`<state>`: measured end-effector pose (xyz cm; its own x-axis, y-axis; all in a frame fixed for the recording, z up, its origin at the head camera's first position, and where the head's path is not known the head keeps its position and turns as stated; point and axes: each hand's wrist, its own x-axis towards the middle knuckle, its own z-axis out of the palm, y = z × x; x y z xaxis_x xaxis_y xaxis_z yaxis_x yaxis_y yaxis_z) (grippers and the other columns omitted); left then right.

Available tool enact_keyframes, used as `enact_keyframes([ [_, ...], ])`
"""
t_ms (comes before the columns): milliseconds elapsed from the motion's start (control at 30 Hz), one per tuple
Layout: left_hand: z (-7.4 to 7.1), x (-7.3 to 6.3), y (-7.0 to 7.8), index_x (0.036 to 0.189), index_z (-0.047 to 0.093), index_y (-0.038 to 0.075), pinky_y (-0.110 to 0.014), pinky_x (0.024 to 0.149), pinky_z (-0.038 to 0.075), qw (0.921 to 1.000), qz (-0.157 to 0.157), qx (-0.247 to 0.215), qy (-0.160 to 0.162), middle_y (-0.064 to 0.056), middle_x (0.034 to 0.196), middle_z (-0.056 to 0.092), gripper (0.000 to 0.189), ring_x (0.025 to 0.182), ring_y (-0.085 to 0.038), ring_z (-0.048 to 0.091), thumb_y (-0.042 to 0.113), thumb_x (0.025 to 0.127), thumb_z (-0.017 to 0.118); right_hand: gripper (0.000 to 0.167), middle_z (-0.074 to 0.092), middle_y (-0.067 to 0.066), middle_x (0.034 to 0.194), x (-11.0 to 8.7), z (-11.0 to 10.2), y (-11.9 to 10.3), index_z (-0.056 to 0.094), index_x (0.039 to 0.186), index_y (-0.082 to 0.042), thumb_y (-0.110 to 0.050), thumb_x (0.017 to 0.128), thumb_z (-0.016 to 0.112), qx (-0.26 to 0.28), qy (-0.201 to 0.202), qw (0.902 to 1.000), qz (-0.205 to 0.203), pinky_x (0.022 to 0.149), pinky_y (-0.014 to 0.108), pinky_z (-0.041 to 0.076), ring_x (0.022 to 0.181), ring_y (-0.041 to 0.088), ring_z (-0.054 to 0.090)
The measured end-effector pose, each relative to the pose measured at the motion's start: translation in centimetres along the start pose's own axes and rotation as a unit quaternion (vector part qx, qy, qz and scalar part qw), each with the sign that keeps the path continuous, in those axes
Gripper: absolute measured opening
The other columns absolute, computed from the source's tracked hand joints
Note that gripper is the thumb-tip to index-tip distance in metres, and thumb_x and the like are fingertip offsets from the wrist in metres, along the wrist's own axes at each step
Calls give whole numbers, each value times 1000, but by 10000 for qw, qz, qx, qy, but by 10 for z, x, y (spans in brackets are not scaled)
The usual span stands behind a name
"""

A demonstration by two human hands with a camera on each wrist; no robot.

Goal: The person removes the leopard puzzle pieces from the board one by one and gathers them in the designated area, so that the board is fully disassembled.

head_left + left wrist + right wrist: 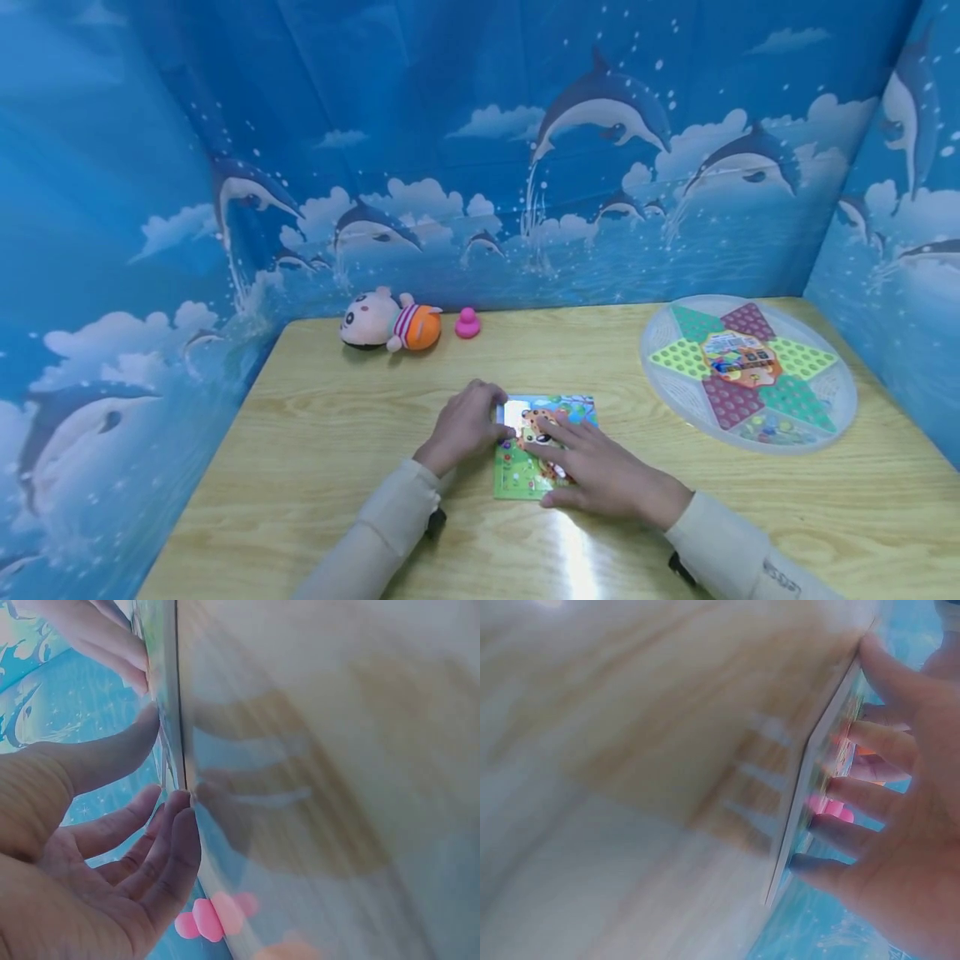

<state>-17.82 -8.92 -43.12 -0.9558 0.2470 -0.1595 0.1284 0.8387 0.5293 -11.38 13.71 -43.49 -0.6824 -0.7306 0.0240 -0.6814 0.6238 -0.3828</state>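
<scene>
On the table lies a thin picture board (517, 483) with a green lower part and a cartoon spotted animal. A white patch (515, 414) shows near its upper left corner. My left hand (467, 425) is at that corner, its thumb on the board's face and its fingers bent around the left edge. From the left wrist view, the thumb and fingertips of the left hand (112, 817) meet the board's side. My right hand (600, 467) rests across the animal with spread, fairly straight fingers; its thumb is at the lower edge. Part of the picture is hidden under it.
A plush doll (390, 321) in a striped top and a small pink duck-like toy (467, 323) sit at the back. To the right lies a round Chinese checkers board (750, 375). Dolphin-print cloth (450, 167) walls the table at the back and sides.
</scene>
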Motion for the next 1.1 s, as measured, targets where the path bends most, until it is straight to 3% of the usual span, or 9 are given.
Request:
enact_keyframes([
  [233, -4, 4, 3, 112, 73, 9, -44, 96, 52, 9990, -51, -402, 184, -6, 113, 72, 33, 106, -25, 65, 15, 82, 85, 68, 35, 23, 158, 0, 1, 1, 49, 150, -13, -47, 94, 68, -19, -21, 10000, 35, 113, 66, 27, 145, 49, 28],
  [433, -6, 4, 5, 105, 75, 11, -39, 89, 56, 9963, -229, -762, 315, -4, 105, 74, 19, 97, -20, 68, 15, 87, 80, 69, 35, 24, 158, 0, 1, 0, 49, 149, -12, -45, 93, 70, 20, 25, 10000, 3, 113, 66, 27, 145, 50, 27],
  [800, -4, 7, 6, 95, 76, 11, -31, 76, 57, 9856, -339, -1513, 679, 0, 88, 74, 11, 78, -12, 67, 14, 86, 82, 69, 34, 23, 159, 0, -1, -1, 48, 150, -12, -46, 94, 68, 87, -49, 9999, 56, 114, 66, 26, 145, 50, 26],
  [1100, -6, 7, 0, 93, 75, 8, -28, 69, 58, 9740, -372, -2114, 725, -2, 86, 73, 8, 73, -13, 68, 9, 87, 80, 68, 35, 24, 157, 0, 0, 0, 50, 149, -12, -46, 93, 69, 60, 20, 10000, 37, 114, 66, 25, 145, 51, 28],
])
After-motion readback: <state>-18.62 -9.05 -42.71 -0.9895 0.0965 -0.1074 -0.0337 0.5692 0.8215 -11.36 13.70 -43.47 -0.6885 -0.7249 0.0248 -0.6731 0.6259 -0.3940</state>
